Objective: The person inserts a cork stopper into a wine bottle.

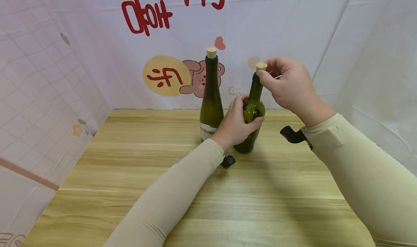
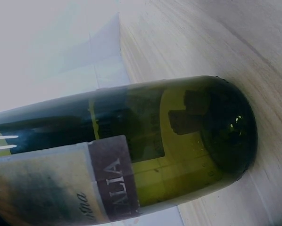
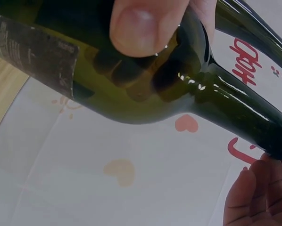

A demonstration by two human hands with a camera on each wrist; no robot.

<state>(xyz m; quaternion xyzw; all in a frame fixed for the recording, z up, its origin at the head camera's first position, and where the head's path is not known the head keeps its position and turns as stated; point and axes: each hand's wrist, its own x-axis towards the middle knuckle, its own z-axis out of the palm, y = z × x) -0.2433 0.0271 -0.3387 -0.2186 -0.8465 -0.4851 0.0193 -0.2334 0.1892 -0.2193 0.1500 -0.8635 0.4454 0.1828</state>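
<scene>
In the head view my left hand [image 1: 235, 125] wraps round the upper body of a dark green wine bottle [image 1: 249, 142]. A pale cork [image 1: 261, 66] stands in that bottle's mouth, and my right hand [image 1: 290, 84] pinches it between thumb and fingers. The bottle's neck leans a little to the right. From the left wrist the same bottle [image 2: 197, 155] shows its label and base, near the wooden surface. In the right wrist view my left thumb [image 3: 138, 28] lies across its shoulder, while my right fingers [image 3: 261, 193] are at the mouth; the cork is hidden there.
A second, slimmer green bottle [image 1: 211, 109] stands upright just left, a cork [image 1: 211, 52] in its mouth. Both are on a wood-grain table [image 1: 140, 156]. Behind hangs a white printed cloth [image 1: 277, 26]. Black wrist mounts [image 1: 292, 134] stick out from the sleeves.
</scene>
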